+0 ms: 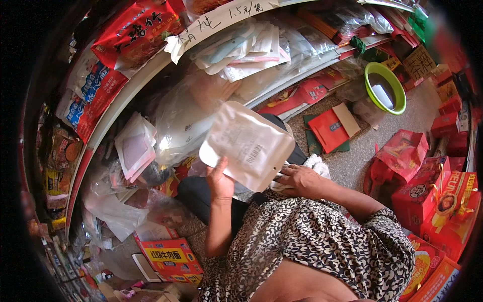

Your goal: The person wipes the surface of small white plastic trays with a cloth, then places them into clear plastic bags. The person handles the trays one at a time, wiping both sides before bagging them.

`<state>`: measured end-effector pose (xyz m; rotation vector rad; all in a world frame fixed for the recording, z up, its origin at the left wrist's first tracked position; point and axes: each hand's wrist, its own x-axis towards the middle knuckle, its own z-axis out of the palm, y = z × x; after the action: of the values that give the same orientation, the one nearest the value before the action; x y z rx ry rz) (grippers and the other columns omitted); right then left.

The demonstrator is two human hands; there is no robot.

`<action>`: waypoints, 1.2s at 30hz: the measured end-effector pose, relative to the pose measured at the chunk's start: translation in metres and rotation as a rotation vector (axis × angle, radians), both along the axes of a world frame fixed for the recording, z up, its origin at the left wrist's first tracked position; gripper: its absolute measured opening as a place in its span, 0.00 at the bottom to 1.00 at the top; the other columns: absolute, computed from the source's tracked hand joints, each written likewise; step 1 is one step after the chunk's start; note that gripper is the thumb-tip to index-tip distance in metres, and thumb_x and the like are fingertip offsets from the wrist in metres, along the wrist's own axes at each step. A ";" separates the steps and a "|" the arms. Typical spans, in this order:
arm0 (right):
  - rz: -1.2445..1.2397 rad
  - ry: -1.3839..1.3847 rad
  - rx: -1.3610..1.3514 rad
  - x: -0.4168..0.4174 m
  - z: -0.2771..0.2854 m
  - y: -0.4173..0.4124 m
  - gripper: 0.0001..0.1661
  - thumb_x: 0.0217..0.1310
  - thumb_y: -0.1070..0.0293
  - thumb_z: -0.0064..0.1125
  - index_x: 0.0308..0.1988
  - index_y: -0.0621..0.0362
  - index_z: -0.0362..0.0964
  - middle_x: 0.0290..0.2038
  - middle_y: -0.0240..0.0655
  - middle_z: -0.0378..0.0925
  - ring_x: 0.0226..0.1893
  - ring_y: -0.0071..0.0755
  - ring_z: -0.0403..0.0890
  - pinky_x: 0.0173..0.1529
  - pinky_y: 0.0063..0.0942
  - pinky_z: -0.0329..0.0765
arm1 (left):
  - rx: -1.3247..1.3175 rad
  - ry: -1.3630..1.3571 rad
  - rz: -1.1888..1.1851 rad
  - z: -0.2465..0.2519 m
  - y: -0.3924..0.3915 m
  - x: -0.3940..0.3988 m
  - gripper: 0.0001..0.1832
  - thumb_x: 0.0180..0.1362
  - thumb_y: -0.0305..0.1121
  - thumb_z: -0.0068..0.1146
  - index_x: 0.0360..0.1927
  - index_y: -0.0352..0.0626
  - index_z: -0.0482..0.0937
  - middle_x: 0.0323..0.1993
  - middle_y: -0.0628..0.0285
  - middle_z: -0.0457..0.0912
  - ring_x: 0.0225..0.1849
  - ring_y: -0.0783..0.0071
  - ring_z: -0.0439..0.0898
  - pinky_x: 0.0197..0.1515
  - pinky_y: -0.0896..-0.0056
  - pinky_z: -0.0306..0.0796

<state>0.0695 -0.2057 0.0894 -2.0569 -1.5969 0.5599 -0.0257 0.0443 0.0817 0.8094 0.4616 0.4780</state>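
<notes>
My left hand [220, 181] holds a flat, pale beige pouch [247, 145] by its lower left edge, thumb on top; the pouch has rounded corners and bears print. At the pouch's lower right corner, my right hand [303, 181] rests over my lap on a crumpled white cloth [319, 166]. Similar flat pouches [260, 49] lie in a loose pile on the shelf ahead. To the left, a few pink-edged white packets [136, 147] lie beside clear plastic bags [177, 120].
A green basin [402, 102] with dark water and a white object stands on the floor at the right. Near it lies a red box [328, 130]. Red gift boxes [419, 192] line the right side; a noodle carton [169, 256] is at lower left. The shelf edge [151, 71] curves across the left.
</notes>
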 end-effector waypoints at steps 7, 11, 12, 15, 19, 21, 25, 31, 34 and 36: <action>-0.272 0.461 0.031 0.027 0.005 -0.023 0.38 0.52 0.45 0.68 0.56 0.56 0.71 0.57 0.48 0.73 0.57 0.48 0.74 0.61 0.41 0.71 | -0.175 0.010 -0.144 -0.028 -0.039 0.009 0.28 0.59 0.28 0.57 0.64 0.36 0.65 0.58 0.58 0.73 0.59 0.63 0.72 0.64 0.58 0.65; -0.640 1.078 0.262 0.023 0.007 -0.020 0.42 0.57 0.48 0.66 0.61 0.64 0.63 0.56 0.41 0.74 0.55 0.36 0.75 0.60 0.36 0.71 | -0.156 0.020 -0.227 -0.040 -0.053 0.016 0.30 0.58 0.25 0.56 0.65 0.36 0.63 0.59 0.57 0.73 0.59 0.63 0.72 0.66 0.59 0.62; -0.703 1.120 0.269 0.021 0.003 -0.020 0.42 0.58 0.49 0.66 0.61 0.65 0.63 0.56 0.41 0.74 0.55 0.35 0.74 0.60 0.35 0.70 | -0.136 0.045 -0.218 -0.043 -0.056 0.017 0.29 0.59 0.26 0.56 0.64 0.36 0.64 0.59 0.57 0.73 0.60 0.64 0.71 0.65 0.60 0.62; -0.848 1.218 0.304 0.018 -0.011 -0.020 0.40 0.61 0.52 0.64 0.62 0.66 0.61 0.56 0.39 0.73 0.56 0.34 0.73 0.62 0.33 0.69 | -0.090 0.046 -0.248 -0.046 -0.053 0.015 0.29 0.59 0.27 0.56 0.64 0.36 0.64 0.57 0.57 0.74 0.58 0.65 0.73 0.65 0.61 0.63; -0.878 1.222 0.339 0.023 -0.024 -0.025 0.40 0.63 0.50 0.61 0.62 0.67 0.61 0.55 0.40 0.73 0.56 0.34 0.73 0.61 0.31 0.68 | -0.048 0.062 -0.313 -0.045 -0.044 0.010 0.23 0.61 0.31 0.57 0.59 0.37 0.70 0.51 0.60 0.79 0.50 0.69 0.78 0.55 0.66 0.71; -0.864 1.198 0.333 0.025 -0.026 -0.025 0.40 0.63 0.47 0.60 0.62 0.67 0.62 0.55 0.41 0.74 0.55 0.33 0.73 0.60 0.31 0.68 | -0.074 0.084 -0.336 -0.047 -0.041 0.007 0.20 0.61 0.33 0.58 0.56 0.38 0.73 0.48 0.61 0.81 0.45 0.72 0.81 0.49 0.70 0.74; -0.860 1.150 0.367 0.021 -0.023 -0.019 0.39 0.63 0.48 0.59 0.61 0.67 0.63 0.53 0.40 0.74 0.54 0.32 0.73 0.59 0.31 0.68 | -0.031 0.096 -0.302 -0.043 -0.041 0.005 0.16 0.62 0.35 0.59 0.51 0.40 0.76 0.44 0.62 0.82 0.41 0.75 0.82 0.44 0.73 0.76; -0.839 1.116 0.356 0.020 -0.011 -0.013 0.35 0.65 0.51 0.58 0.60 0.65 0.64 0.53 0.38 0.75 0.54 0.31 0.73 0.59 0.32 0.68 | 0.091 0.120 -0.255 -0.057 -0.027 -0.002 0.16 0.63 0.34 0.55 0.53 0.39 0.74 0.43 0.60 0.82 0.42 0.73 0.83 0.43 0.68 0.80; -0.809 1.075 0.351 0.019 -0.010 -0.011 0.34 0.66 0.51 0.58 0.60 0.65 0.64 0.52 0.37 0.75 0.53 0.30 0.73 0.58 0.31 0.70 | 0.095 0.109 -0.123 -0.050 -0.013 0.000 0.18 0.65 0.35 0.52 0.56 0.39 0.71 0.45 0.56 0.82 0.44 0.69 0.83 0.42 0.65 0.82; -0.791 1.023 0.348 0.018 -0.011 -0.009 0.33 0.67 0.51 0.57 0.60 0.65 0.64 0.51 0.37 0.76 0.52 0.30 0.74 0.57 0.31 0.71 | 0.057 0.107 -0.045 -0.038 0.003 0.000 0.19 0.65 0.36 0.51 0.57 0.39 0.70 0.47 0.53 0.81 0.45 0.66 0.83 0.42 0.65 0.82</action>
<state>0.0878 -0.2147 0.0787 -1.5102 -0.2320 0.7590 -0.0256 0.0470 0.0433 0.9013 0.5296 0.4082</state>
